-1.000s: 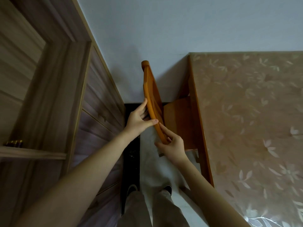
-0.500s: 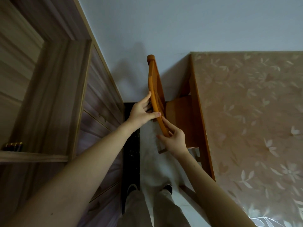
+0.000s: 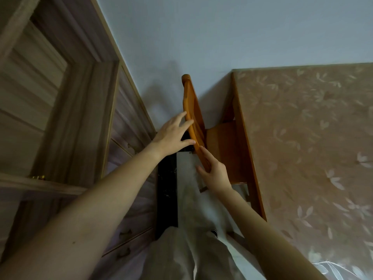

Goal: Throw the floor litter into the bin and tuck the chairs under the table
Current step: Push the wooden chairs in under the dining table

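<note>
Looking down from head height, an orange-brown wooden chair with a curved backrest (image 3: 190, 110) stands at the centre of the frame. Its seat lies partly under a wooden table with a pink floral cover (image 3: 302, 142), which fills the right. The left hand (image 3: 171, 136), fingers spread and straight, touches the backrest's left edge. The right hand (image 3: 214, 170) rests straight fingers along its lower end. A wood-grain cabinet (image 3: 60, 118) fills the left, and pale trousers (image 3: 181, 257) show at bottom centre.

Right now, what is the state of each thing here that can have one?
Chair: seat partly under table, not fully tucked.
Left hand: open, fingers touching backrest.
Right hand: open, fingers straight along backrest.
Drawers: closed.
</note>
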`<move>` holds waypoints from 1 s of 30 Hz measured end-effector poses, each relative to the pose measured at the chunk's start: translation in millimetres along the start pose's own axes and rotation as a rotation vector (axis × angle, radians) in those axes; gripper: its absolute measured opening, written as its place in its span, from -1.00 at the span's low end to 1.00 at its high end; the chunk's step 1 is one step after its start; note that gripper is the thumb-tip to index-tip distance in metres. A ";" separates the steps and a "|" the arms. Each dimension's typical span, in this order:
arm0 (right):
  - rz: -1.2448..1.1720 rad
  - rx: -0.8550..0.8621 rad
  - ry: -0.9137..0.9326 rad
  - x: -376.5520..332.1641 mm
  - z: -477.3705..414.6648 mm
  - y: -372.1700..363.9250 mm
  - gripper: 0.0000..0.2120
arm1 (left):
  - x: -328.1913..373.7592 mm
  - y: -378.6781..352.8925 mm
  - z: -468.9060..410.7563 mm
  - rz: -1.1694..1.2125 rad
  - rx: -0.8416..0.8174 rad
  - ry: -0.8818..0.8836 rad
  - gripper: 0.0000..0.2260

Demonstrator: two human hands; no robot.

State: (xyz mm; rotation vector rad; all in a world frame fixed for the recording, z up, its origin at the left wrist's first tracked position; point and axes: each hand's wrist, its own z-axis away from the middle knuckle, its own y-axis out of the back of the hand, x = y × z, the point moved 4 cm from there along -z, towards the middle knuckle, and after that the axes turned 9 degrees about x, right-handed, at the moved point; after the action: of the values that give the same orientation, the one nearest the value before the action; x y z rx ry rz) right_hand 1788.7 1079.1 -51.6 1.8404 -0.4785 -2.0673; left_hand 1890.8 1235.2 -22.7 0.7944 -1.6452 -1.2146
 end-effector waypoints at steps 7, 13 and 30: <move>0.175 0.197 0.094 -23.5 -46.5 -11.5 -0.57 | -32.3 11.4 -48.6 0.006 -0.107 -0.310 -0.37; 0.160 0.288 0.028 -26.6 -62.8 -33.9 -0.60 | -62.4 17.9 -103.4 -0.044 -0.177 -0.535 -0.50; 0.080 0.269 -0.045 -21.2 -68.2 -39.8 -0.57 | -78.4 4.9 -138.4 0.194 -0.269 -0.556 -0.63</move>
State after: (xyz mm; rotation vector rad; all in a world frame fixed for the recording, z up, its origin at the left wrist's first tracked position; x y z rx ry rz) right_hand 1857.9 1122.1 -58.5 1.8863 -0.8650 -2.0774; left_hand 2048.6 1255.4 -27.3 0.1225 -1.8817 -1.5617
